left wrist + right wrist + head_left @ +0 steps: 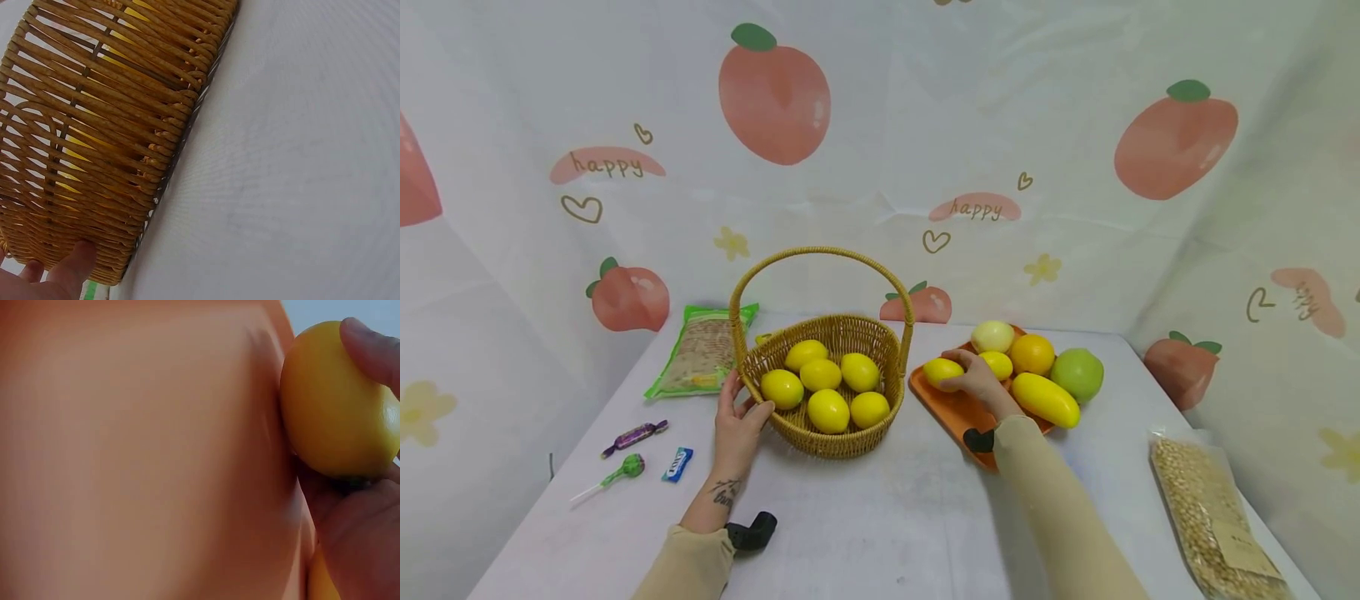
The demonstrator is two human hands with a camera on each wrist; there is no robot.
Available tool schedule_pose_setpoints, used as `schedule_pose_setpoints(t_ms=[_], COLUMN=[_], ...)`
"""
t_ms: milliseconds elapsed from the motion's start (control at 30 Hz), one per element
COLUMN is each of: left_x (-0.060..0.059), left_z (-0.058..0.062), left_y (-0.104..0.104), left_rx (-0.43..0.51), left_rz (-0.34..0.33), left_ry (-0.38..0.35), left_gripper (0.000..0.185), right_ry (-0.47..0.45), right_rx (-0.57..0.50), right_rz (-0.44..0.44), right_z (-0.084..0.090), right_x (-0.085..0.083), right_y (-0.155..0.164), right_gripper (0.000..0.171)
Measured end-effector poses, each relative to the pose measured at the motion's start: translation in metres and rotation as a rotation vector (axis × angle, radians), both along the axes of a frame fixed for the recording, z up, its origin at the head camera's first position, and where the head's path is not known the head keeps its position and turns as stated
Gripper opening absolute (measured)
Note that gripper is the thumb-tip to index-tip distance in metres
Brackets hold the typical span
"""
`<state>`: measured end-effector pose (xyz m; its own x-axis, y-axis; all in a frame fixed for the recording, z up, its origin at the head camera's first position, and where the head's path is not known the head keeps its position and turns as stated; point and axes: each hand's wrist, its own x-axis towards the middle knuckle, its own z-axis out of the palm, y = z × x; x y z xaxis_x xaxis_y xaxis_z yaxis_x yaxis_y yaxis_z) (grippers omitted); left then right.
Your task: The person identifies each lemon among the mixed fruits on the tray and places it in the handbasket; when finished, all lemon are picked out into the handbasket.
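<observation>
A: What's in hand here?

B: The right hand [973, 377] curls its fingers around a lemon [942, 370] lying at the near-left end of the orange tray [955, 412]; the right wrist view shows the fruit pinched against the tray's floor. It looks like the pick-up step, the lemon not yet lifted.

A: And the other hand?

B: The left hand [737, 421] holds the rim of the wicker basket [842, 433], thumb inside and fingers on the outer weave, steadying it. Six lemons already lie in it (by my count).

A: So the next move?

B: I'd judge a lift clear of the tray's edge, then a carry leftward past the basket's handle [820, 254].

A: The surroundings?

B: A white-clothed table [880, 508], a peach-printed backdrop [1000, 125], sweets at the left, a grain bag [1213, 517] at the right.
</observation>
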<state>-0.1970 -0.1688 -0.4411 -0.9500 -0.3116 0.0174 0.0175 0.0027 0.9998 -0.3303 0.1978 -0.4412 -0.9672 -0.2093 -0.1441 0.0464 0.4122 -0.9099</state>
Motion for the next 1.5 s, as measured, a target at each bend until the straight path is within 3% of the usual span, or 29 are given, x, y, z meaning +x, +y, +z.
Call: schedule_pose_setpoints(t_ms=[200, 500, 700, 967, 1200, 1333, 1500], left_x=[0.001, -0.002, -0.002, -0.001, -0.001, -0.001, -0.001], left_z=[0.0, 0.003, 0.004, 0.005, 0.003, 0.003, 0.002], left_y=[0.001, 0.001, 0.0, 0.002, 0.002, 0.001, 0.0], left_rx=[-0.012, 0.016, 0.013, 0.019, 0.036, 0.039, 0.036], left_rz=[-0.003, -0.005, -0.011, -0.029, -0.019, -0.007, -0.002], left_ry=[0.017, 0.012, 0.008, 0.014, 0.01, -0.001, 0.007], left_gripper=[0.08, 0.08, 0.08, 0.08, 0.08, 0.08, 0.08], right_ry=[-0.02, 0.049, 0.056, 0.069, 0.084, 0.087, 0.034], right_rx=[-0.052, -0.282, -0.354, -0.495, -0.459, -0.422, -0.366], right_rz=[-0.028, 0.013, 0.129, 0.318, 0.422, 0.413, 0.328], right_z=[0.006, 0.04, 0.057, 0.057, 0.075, 0.093, 0.104], right_x=[0.005, 0.033, 0.068, 0.096, 0.094, 0.08, 0.052], right_y=[0.005, 0.008, 0.002, -0.025, -0.081, -0.123, -0.167], right_gripper=[0.063, 0.062, 0.061, 0.053, 0.053, 0.055, 0.053])
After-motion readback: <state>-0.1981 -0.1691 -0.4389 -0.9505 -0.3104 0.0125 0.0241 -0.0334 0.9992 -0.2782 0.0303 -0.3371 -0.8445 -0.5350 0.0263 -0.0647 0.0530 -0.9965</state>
